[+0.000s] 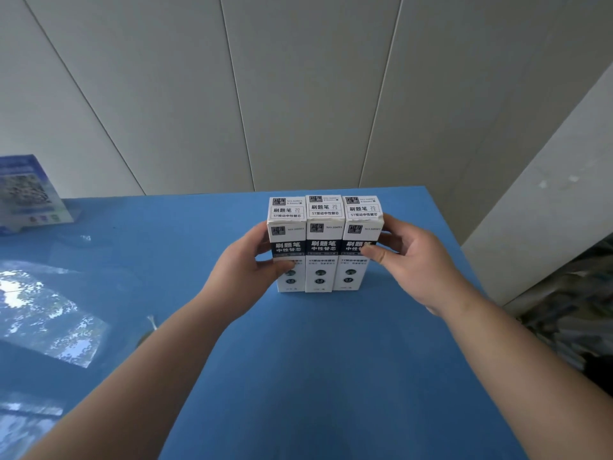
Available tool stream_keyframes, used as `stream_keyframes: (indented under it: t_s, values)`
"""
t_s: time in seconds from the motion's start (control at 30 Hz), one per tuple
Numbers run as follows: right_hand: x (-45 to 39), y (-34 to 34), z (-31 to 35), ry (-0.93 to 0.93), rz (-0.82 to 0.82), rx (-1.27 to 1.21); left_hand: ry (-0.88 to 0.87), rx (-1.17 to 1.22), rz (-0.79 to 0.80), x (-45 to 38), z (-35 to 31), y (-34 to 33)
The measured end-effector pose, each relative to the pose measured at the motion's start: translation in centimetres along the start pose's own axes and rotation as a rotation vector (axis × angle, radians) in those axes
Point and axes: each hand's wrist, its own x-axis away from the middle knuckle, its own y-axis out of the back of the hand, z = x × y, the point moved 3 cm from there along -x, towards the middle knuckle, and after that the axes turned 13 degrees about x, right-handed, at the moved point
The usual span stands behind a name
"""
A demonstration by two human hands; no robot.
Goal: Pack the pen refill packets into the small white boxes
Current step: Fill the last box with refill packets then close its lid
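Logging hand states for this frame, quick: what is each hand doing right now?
Left hand: grips the left box of the upright row, thumb on its front.
Right hand: grips the right box, thumb on its front.

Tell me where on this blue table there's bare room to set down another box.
The blue table is bare in the near stretch between the forearms, in front of the three white boxes. Left of the left hand is bare too, up to the leaflet stand. It is crowded around the boxes, flanked by the right hand.
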Motion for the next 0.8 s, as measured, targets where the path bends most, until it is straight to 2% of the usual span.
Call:
stream_keyframes:
  t_s: [0.8]
  values:
    - [0.60, 0.30, 0.30, -0.013, -0.020, 0.023, 0.005, -0.028, 0.025, 0.03, -0.25, 0.08]
